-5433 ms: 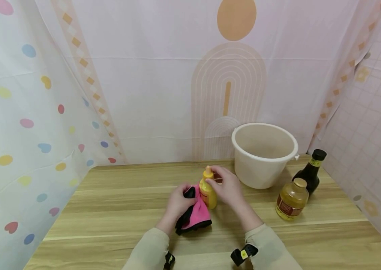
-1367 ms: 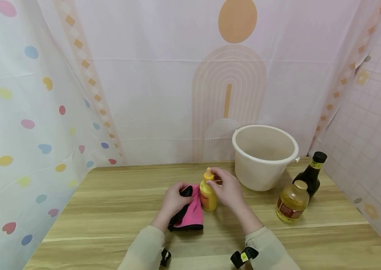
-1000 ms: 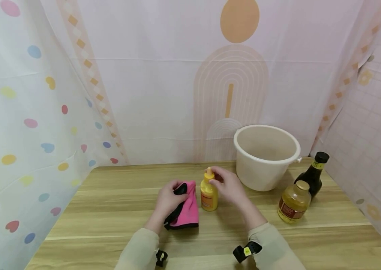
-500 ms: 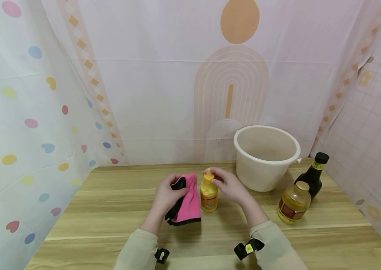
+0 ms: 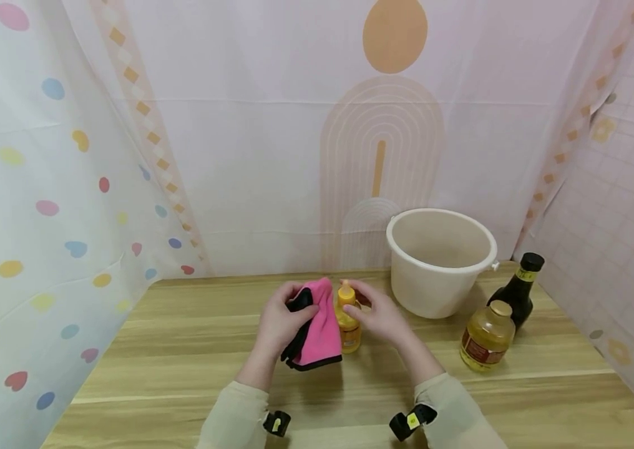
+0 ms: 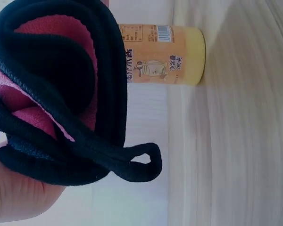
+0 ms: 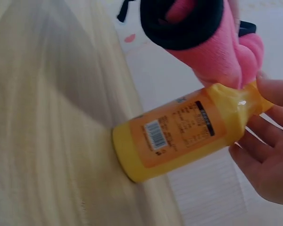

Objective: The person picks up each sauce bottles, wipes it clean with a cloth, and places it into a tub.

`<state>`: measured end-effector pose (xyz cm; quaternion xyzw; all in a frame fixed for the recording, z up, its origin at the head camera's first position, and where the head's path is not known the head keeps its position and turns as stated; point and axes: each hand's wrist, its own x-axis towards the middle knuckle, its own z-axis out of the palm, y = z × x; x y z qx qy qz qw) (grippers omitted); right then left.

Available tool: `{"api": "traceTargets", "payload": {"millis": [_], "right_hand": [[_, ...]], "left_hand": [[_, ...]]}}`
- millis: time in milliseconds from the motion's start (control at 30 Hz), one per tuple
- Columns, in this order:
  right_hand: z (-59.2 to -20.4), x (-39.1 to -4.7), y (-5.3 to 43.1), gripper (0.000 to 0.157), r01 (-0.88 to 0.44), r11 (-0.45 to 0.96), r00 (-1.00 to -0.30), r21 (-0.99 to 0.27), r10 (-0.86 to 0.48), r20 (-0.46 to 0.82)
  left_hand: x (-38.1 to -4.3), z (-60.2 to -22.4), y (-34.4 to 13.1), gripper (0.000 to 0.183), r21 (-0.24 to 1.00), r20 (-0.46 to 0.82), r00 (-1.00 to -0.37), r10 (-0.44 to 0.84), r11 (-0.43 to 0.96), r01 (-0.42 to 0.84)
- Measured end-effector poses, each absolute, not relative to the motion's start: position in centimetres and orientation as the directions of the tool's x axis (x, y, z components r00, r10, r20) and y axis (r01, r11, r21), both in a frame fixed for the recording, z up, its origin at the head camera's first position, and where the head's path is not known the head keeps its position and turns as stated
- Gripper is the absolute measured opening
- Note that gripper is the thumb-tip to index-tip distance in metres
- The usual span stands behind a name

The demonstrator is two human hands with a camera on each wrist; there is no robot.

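A yellow squeeze bottle of mustard (image 5: pixel 352 340), with an orange label, stands upright on the wooden table. My right hand (image 5: pixel 380 313) holds it by the neck, thumb and fingers around it just below the pointed cap. In my left hand (image 5: pixel 282 323) is a folded pink cleaning cloth (image 5: pixel 324 333) with black edging, gripped between thumb and fingers. The right wrist view has the cloth's pink end (image 7: pixel 226 70) against the bottle's shoulder and neck. Its rolled open end and a black hanging loop (image 6: pixel 144 162) face the left wrist camera, hiding the bottle's upper part there.
Right of the hands, a cream bucket (image 5: pixel 432 293) stands at the table's back. A lidded jar of yellow liquid (image 5: pixel 485 340) and a dark bottle with a black cap (image 5: pixel 512 298) stand close together at the right. Curtains hang behind the table.
The cloth was lower against the bottle, then moved left away from it. Since then my left hand has raised it and brought it rightward to the bottle's neck. My right hand keeps its hold.
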<state>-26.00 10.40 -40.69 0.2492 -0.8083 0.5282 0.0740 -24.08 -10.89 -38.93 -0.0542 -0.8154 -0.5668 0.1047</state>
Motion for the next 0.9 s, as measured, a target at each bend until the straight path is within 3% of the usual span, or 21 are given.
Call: {"api": "traceTargets", "payload": {"millis": [333, 700, 900], "right_hand": [[-41.3, -25.6, 9.7, 0.031, -0.505, 0.342, -0.857, -0.792, -0.092, 0.506], [-40.9, -26.0, 9.8, 0.026, -0.438, 0.316, -0.896, -0.842, -0.078, 0.437], [-40.9, -25.9, 9.9, 0.026, -0.439, 0.333, -0.895, -0.835, -0.077, 0.440]], "left_hand": [[-23.8, -38.6, -10.2, 0.032, 0.904, 0.293, -0.956, -0.029, 0.333, 0.267], [-23.8, -38.9, -9.2, 0.034, 0.915, 0.310, -0.950, -0.032, 0.283, 0.289], [-23.9, -39.5, -8.5, 0.033, 0.890, 0.343, -0.939, -0.017, 0.327, 0.319]]}}
